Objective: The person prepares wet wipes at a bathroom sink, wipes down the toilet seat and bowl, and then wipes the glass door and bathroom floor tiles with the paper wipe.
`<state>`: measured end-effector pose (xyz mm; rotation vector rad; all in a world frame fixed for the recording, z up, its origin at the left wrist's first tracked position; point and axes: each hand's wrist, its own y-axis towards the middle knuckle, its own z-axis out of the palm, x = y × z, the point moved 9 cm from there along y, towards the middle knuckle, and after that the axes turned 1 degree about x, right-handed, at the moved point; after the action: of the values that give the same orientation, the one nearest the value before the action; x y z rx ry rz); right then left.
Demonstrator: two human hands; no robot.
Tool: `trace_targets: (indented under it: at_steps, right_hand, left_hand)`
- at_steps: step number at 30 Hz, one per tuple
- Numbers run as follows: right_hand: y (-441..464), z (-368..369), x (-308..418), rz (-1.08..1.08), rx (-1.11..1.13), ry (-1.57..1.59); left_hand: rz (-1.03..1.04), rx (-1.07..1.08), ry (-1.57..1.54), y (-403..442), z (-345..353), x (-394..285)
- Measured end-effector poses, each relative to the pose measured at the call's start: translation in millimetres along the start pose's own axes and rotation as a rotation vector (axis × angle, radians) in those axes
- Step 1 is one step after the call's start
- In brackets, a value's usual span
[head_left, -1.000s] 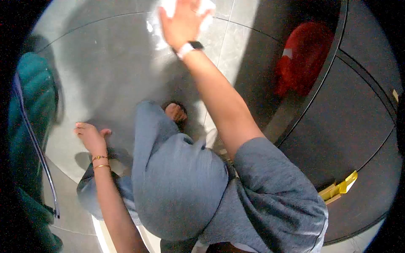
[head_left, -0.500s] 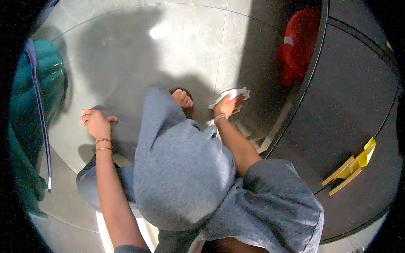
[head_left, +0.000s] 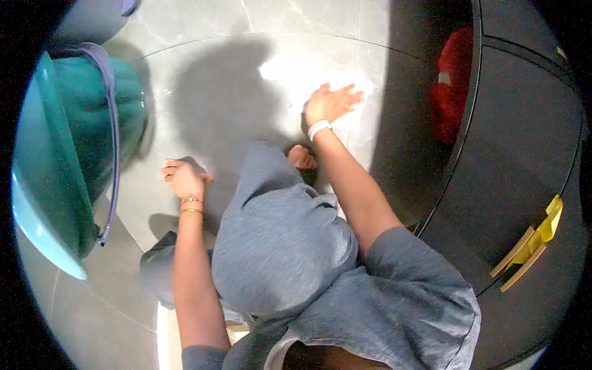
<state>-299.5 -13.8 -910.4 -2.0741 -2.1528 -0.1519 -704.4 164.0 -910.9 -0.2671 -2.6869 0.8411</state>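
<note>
My left hand [head_left: 185,179] is propped on the grey tiled floor [head_left: 228,80], fingers spread and holding nothing; two thin bracelets circle its wrist. Farther forward, my right hand [head_left: 333,105] lies flat with its fingers stretched out and a white band [head_left: 319,129] on the wrist. Bright white surrounds that hand, and I cannot tell how much is the white cloth and how much is glare. Between my arms are my bent knee in grey-blue fabric [head_left: 283,240] and my bare foot [head_left: 302,156].
A teal bucket [head_left: 105,117] with a grey-purple handle [head_left: 111,135] stands at the left. On the right is a dark cabinet [head_left: 505,160] with a wooden handle [head_left: 523,259] and yellow strip [head_left: 550,219]. A red object [head_left: 453,92] sits in shadow beside it.
My right hand has moved forward, away from the cabinet, from gripping a crumpled white cloth to lying flat. The left hand stays on the floor. The view has shifted left, showing more of the bucket.
</note>
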Motion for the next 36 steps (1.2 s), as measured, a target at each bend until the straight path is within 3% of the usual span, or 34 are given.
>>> trace_targets:
  at_steps: [3,7,9,11,13,15,16,17,19,20,22,23,25,27,29,30,32,34,36]
  right_hand:
    - [-38.2,7.2,100.4,-0.469,0.046,-0.124]
    - [-156.1,12.3,166.0,-1.064,0.353,0.078]
    - [-213.2,8.8,157.4,-1.344,0.65,0.03]
    - [-268.8,17.6,115.4,-1.756,0.55,0.139]
    - [-275.9,13.5,87.7,-1.954,0.484,0.14]
    - [-253.3,7.5,92.6,-2.121,0.618,0.08]
    - [-229.3,-0.5,120.9,-1.926,0.755,0.082]
    - [-203.8,-2.0,146.0,-1.72,0.88,0.077]
    - [-145.2,2.8,187.7,-1.665,0.4,0.043]
    - [-117.8,7.2,213.7,-1.56,0.391,0.069]
    - [-79.8,20.1,257.9,-1.443,0.139,0.071]
    - [-83.5,32.3,280.7,-1.46,0.14,0.088]
    - [-77.2,36.4,305.4,-1.16,0.016,0.174]
    - [-125.1,44.7,319.2,-1.273,0.074,0.186]
    - [-201.5,36.4,302.3,-1.521,0.27,0.298]
    - [-242.5,45.6,283.3,-1.674,0.313,0.149]
    - [-308.1,32.0,228.1,-1.958,0.549,0.073]
    - [-347.2,32.2,156.3,-2.211,0.642,0.187]
    - [-370.4,47.3,74.6,-2.531,0.34,0.306]
  left_hand:
    - [-0.028,0.009,0.033,-1.9,-5.0,-0.6]
    - [-0.022,0.0,0.138,-2.1,-9.8,0.7]
    - [-0.036,0.027,0.079,-4.3,-20.9,-3.9]
    - [-0.028,0.052,0.061,-3.3,-19.4,-3.1]
    - [-0.013,0.019,0.088,0.4,-15.6,-2.7]
    - [0.016,0.004,0.096,7.6,-5.7,2.1]
    - [0.051,-0.143,0.082,2.3,-13.9,1.7]
    - [0.034,-0.14,0.085,0.1,-16.0,5.3]
    - [0.047,-0.085,-0.016,-1.7,-23.9,6.4]
    - [-0.005,-0.051,-0.023,-2.4,-16.8,11.8]
    - [0.006,-0.05,-0.083,-7.8,-14.7,15.3]
    - [0.03,-0.061,-0.139,-8.4,-17.3,16.9]
    - [0.012,-0.016,-0.232,-14.0,-16.5,29.6]
    - [0.146,-0.064,-0.494,-25.7,-26.6,39.4]
    - [0.214,-0.143,-0.611,-33.6,-12.8,67.5]
    - [0.298,-0.218,-0.723,-40.9,-7.4,81.4]
    - [0.202,-0.185,-0.659,-55.1,18.3,118.6]
    - [0.107,-0.157,-0.598,-66.2,44.8,158.8]
    - [-0.064,-0.001,-0.489,-72.0,84.1,200.0]
